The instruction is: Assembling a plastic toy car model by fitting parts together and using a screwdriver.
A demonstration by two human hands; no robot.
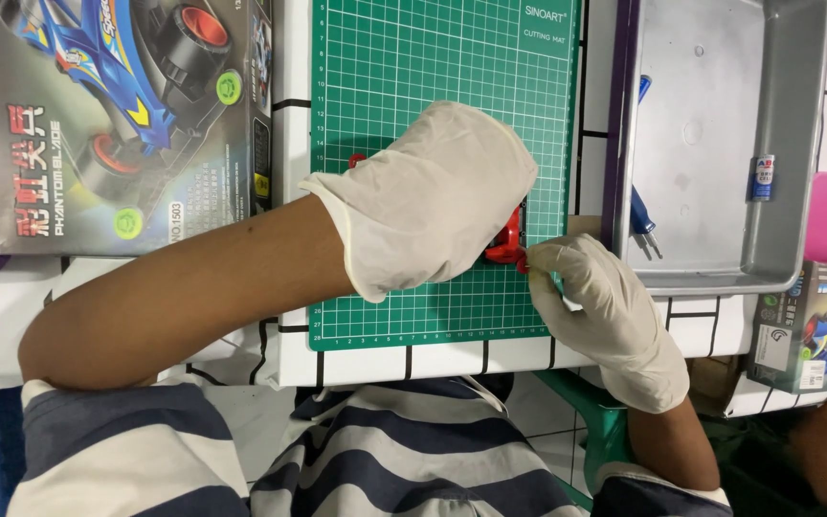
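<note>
The red plastic part [505, 239] sits on the green cutting mat [385, 57], mostly hidden under the left hand [428, 196] clamped over it; the right hand [595, 306], at four o'clock, pinches its edge.

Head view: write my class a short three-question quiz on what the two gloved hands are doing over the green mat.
1. True or false: both hands wear white gloves.
2. What colour is the part held between the hands?
3. Which lies in the metal tray? A) scissors B) a blue-handled tool C) a toy car

Key
1. True: the left hand and the right hand are both gloved.
2. Red: the red part sits on the green mat, covered by the left hand, with the right hand's fingertips at its edge.
3. B: the blue-handled tool lies along the left wall of the metal tray.
</note>
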